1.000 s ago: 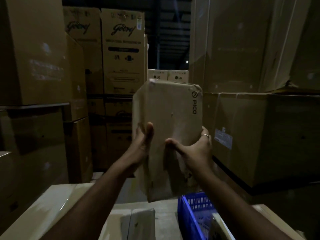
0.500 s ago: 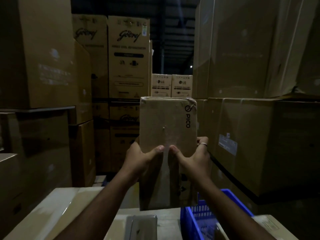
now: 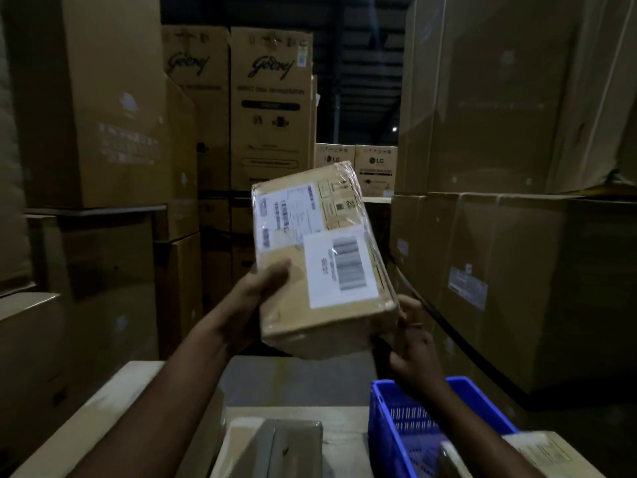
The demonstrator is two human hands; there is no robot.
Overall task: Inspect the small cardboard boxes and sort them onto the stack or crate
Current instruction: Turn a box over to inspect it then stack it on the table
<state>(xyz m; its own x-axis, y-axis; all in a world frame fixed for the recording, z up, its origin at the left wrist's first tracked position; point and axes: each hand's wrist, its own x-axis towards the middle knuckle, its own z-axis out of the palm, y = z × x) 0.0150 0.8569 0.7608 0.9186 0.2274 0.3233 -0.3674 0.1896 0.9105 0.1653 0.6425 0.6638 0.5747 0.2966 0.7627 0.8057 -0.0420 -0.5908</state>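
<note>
I hold a small cardboard box [image 3: 317, 257] wrapped in clear film at chest height, its labelled face with two white barcode stickers turned toward me and tilted. My left hand [image 3: 262, 291] grips its lower left edge, thumb on the face. My right hand [image 3: 410, 336] holds the lower right corner from below and behind. A blue plastic crate [image 3: 406, 422] stands below my right forearm. Another small box [image 3: 282, 446] lies at the bottom centre on a cardboard surface.
Tall stacks of large cartons [image 3: 517, 236] wall both sides, with Godrej cartons [image 3: 272, 108] and LG cartons [image 3: 375, 167] behind. A pale cardboard surface [image 3: 113, 408] spreads at the lower left. A dark narrow aisle runs between the stacks ahead.
The box has been turned over: its plain face with the PICO print faced me, and the labelled face shows now. It tilted rightward, and my hands shifted to its lower corners.
</note>
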